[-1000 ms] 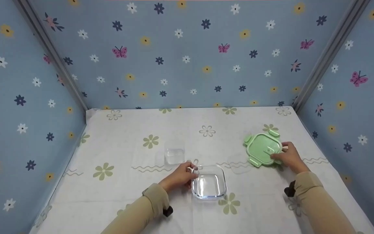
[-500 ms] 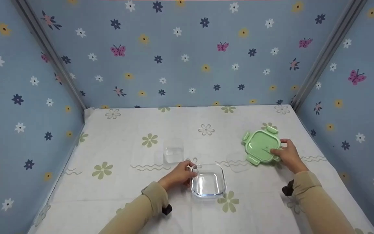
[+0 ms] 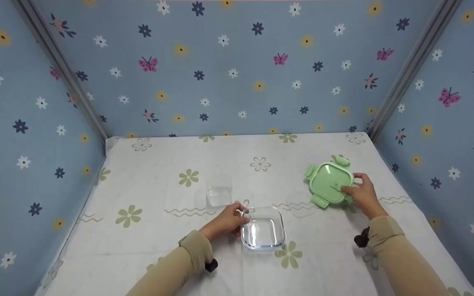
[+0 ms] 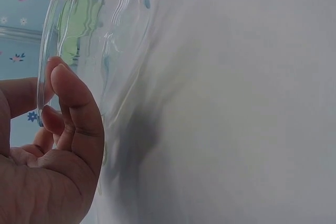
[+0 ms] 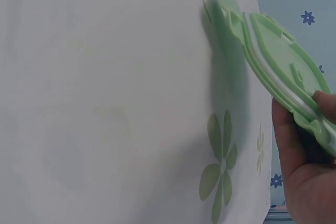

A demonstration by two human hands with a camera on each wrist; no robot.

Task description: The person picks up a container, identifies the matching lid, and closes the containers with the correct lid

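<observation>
At the left corner of a square clear glass food container [image 3: 263,248], my left hand [image 3: 226,222] pinches the rim between thumb and fingers. The left wrist view shows the glass wall [image 4: 113,35] above the fingers, close to the cloth. Off to the right, my right hand [image 3: 364,196] grips a light green lid [image 3: 328,183] by its near right corner, thumb on top and fingers beneath. The lid has clip flaps on its sides. In the right wrist view, the tilted lid [image 5: 278,61] is raised off the cloth, showing a pale seal along its edge.
A small clear box [image 3: 219,196] stands behind my left hand. Between the container and the lid lies a faint transparent piece [image 3: 301,204], its kind unclear. A white flowered cloth [image 3: 150,242] covers the table, with patterned blue walls [image 3: 237,94] on three sides.
My right hand has moved the green lid slightly away from me. The left hand and glass container stay in place; the head view has shifted a little.
</observation>
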